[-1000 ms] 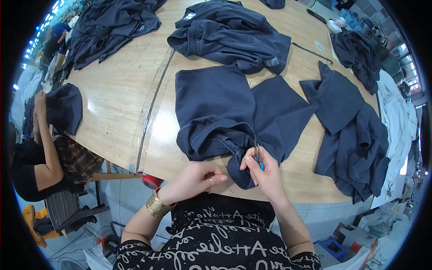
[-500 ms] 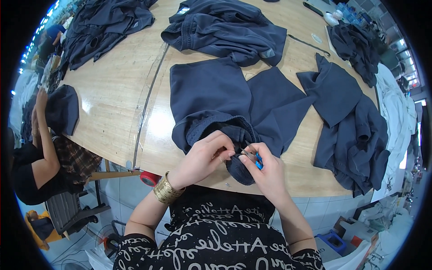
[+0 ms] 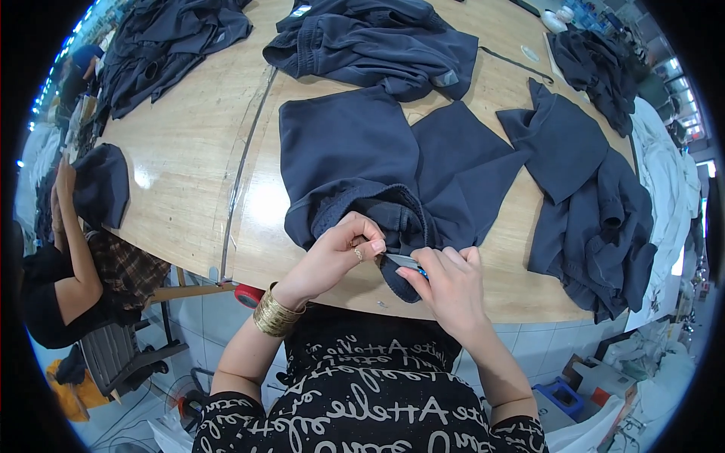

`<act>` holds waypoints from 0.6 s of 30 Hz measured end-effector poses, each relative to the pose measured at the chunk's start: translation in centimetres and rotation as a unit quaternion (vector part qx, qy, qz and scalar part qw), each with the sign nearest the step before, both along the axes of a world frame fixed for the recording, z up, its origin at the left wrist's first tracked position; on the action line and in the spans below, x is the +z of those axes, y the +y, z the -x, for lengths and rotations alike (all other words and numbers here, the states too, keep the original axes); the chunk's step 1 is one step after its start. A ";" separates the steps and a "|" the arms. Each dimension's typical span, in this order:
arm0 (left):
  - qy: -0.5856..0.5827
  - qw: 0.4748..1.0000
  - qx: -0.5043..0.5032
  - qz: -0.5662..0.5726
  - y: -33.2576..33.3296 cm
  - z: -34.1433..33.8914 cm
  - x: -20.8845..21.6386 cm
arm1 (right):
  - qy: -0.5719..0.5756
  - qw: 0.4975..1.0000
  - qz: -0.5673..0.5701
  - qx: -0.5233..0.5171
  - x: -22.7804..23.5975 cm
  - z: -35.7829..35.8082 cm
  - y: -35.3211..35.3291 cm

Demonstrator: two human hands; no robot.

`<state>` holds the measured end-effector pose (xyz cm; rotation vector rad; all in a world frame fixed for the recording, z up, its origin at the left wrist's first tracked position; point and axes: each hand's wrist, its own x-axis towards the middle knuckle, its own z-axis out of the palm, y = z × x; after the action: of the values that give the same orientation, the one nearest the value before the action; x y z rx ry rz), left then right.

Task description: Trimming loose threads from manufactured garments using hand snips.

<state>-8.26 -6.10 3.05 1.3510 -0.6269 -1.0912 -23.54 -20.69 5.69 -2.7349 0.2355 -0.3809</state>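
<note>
Dark navy pants (image 3: 347,140) with a gathered elastic waistband (image 3: 389,195) lie in front of me, legs pointing away and the waist opening toward me. My left hand (image 3: 340,249), with a gold cuff at the wrist, is closed in a pinch at the near side of that opening; any thread between the fingertips is too small to see. My right hand (image 3: 449,283) is wrapped round small thread snips (image 3: 402,260) with blue handles. Their metal blades point left, close to my left fingertips and over the dark cloth. Fingers hide most of the handles.
More navy garments lie in heaps beyond (image 3: 370,53), at the far left (image 3: 174,45) and to the right (image 3: 596,219). A dark cord (image 3: 513,64) rests on the wooden table (image 3: 189,189). At left, another person's arm (image 3: 79,241) reaches toward dark cloth (image 3: 102,185).
My right hand has turned over the snips, now back of the hand up, with the blades lying flatter toward the left. My left fingertips have shifted slightly left and up.
</note>
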 end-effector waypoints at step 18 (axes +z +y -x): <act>0.026 1.000 -0.013 0.006 0.8 -0.2 0.3 | 0.008 1.000 0.016 0.008 -0.1 -0.3 0.3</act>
<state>-8.06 -5.34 3.30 1.3031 -0.6140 -1.1386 -23.23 -20.44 5.54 -2.7711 0.2126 -0.3621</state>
